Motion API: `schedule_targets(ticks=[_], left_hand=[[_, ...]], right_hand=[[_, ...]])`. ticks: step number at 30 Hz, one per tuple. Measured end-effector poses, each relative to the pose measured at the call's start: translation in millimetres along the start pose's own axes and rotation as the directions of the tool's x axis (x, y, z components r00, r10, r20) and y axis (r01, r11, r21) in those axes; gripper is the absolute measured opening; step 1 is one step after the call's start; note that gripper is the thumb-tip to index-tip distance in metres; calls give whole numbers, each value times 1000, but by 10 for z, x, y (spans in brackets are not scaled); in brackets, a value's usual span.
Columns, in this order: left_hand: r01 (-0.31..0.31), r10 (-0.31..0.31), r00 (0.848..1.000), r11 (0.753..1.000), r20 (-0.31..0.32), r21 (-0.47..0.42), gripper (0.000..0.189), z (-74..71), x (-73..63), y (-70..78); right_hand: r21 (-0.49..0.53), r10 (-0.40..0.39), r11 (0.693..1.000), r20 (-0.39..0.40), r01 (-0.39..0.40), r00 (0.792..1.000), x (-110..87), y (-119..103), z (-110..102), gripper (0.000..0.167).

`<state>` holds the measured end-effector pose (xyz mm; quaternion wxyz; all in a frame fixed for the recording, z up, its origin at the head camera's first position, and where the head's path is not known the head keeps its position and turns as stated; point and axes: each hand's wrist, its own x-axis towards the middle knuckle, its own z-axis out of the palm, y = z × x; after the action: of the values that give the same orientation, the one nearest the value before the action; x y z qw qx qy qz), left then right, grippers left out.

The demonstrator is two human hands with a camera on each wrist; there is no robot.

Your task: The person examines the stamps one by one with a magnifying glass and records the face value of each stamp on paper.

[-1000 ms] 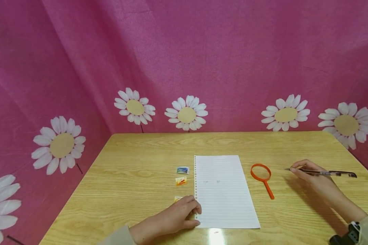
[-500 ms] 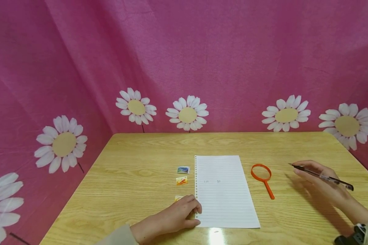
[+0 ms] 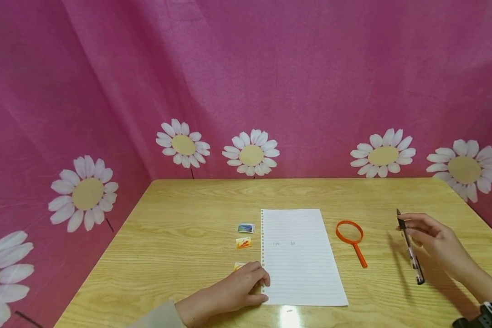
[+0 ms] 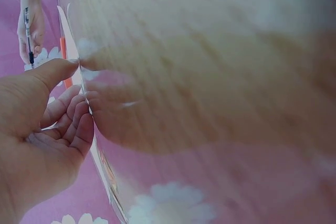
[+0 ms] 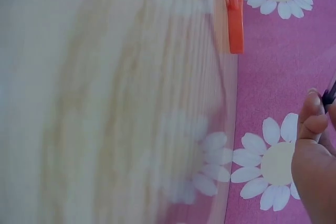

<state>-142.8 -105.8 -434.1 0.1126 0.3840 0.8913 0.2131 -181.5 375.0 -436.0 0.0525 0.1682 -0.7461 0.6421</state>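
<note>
A lined sheet of loose-leaf paper (image 3: 301,269) with punched holes along its left side lies on the wooden table, a few small pencil-like marks (image 3: 293,243) on it. My left hand (image 3: 239,288) rests at the sheet's lower left edge, fingers loosely bent and touching down. Raised over the table at the right, my right hand (image 3: 440,243) pinches a clear-barrelled black pen (image 3: 412,255) near its tip, the tip pointing away. Left of the sheet lie a blue-green stamp (image 3: 246,228), a yellow stamp (image 3: 243,243) and another stamp (image 3: 238,265), partly hidden by the left hand.
An orange magnifying glass (image 3: 360,256) lies between the sheet and my right hand, its handle towards me. Behind and left of the table (image 3: 180,255) hangs a pink cloth (image 3: 311,82) printed with white daisies.
The pen has swung from lying crosswise to pointing away from me, turned by the right fingers. That hand has shifted slightly right. The left hand and the sheet stay put.
</note>
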Motion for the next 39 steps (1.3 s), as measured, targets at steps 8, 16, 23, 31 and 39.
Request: schedule_targets(ticks=[8,16,23,31,39], left_hand=[[2,-2,1000,1000,-1,8,19,5,6,-4],[-5,4,1000,1000,2,17,19,-2,1,-4],[-6,6,1000,1000,4,20,19,-10,-13,14],[-15,14,1000,1000,3,26,19,-5,-18,11],[-13,12,1000,999,13,34,19,-22,-18,6]], right_hand=[[-255,87,962,-70,-102,994,75,-74,19,22],[-616,32,787,68,17,997,271,-60,84,10],[-722,8,680,181,127,983,384,66,150,13],[-760,-14,618,246,202,969,447,178,196,18],[-758,-56,592,298,272,953,474,218,243,23]])
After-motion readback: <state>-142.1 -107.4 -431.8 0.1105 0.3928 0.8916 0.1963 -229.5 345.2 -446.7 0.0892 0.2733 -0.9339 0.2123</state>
